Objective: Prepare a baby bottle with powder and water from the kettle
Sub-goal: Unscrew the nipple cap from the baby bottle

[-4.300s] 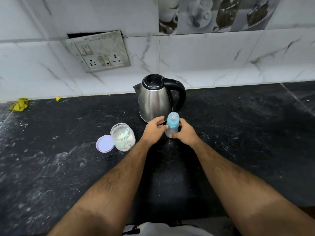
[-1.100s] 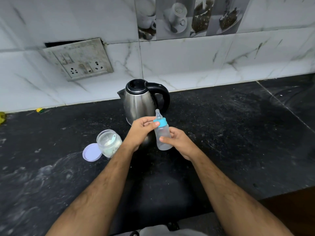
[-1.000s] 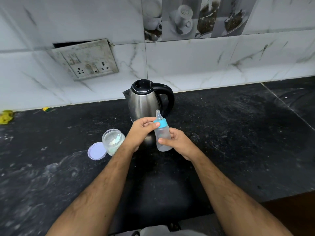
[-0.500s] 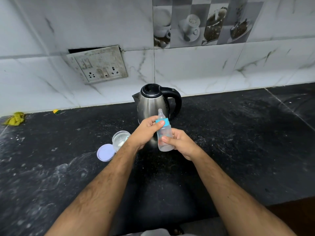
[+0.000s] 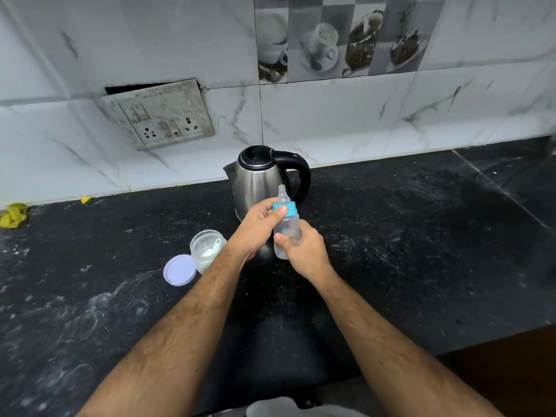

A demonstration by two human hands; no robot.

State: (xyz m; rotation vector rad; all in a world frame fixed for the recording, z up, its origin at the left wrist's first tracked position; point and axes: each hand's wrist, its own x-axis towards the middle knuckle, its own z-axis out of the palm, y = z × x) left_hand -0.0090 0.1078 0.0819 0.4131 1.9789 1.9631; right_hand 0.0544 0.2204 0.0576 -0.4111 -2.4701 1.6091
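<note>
A: Head view, only one. Where's the bottle?

B: Baby bottle (image 5: pixel 287 233) is held up off the black counter (image 5: pixel 421 251), just in front of the steel kettle (image 5: pixel 258 182). Right hand (image 5: pixel 304 251) wraps the clear lower body, thumb across the front. Left hand (image 5: pixel 255 227) pinches the blue collar (image 5: pixel 285 209) under the teat (image 5: pixel 282 194), thumb on the ring's front.

A: Fingers?

B: Both curled and holding: right round the body, left narrow on the collar. Nothing loose.

A: Step?

B: Looks like twisting the collar; whether on or off, can't tell. Contents too faint to call.

A: Other stuff?

B: Open powder jar (image 5: pixel 207 246) with a scoop (image 5: pixel 214 248) inside sits left of the left wrist, its lilac lid (image 5: pixel 180 269) flat beside it, touching or nearly.

A: Risks?

B: Left forearm hangs close over the open jar; a sweep could knock it and dump powder. Collar grip is fingertips only, so it could slip. A squeeze on the soft body could spill if there's liquid. Kettle right behind the knuckles may be hot.
</note>
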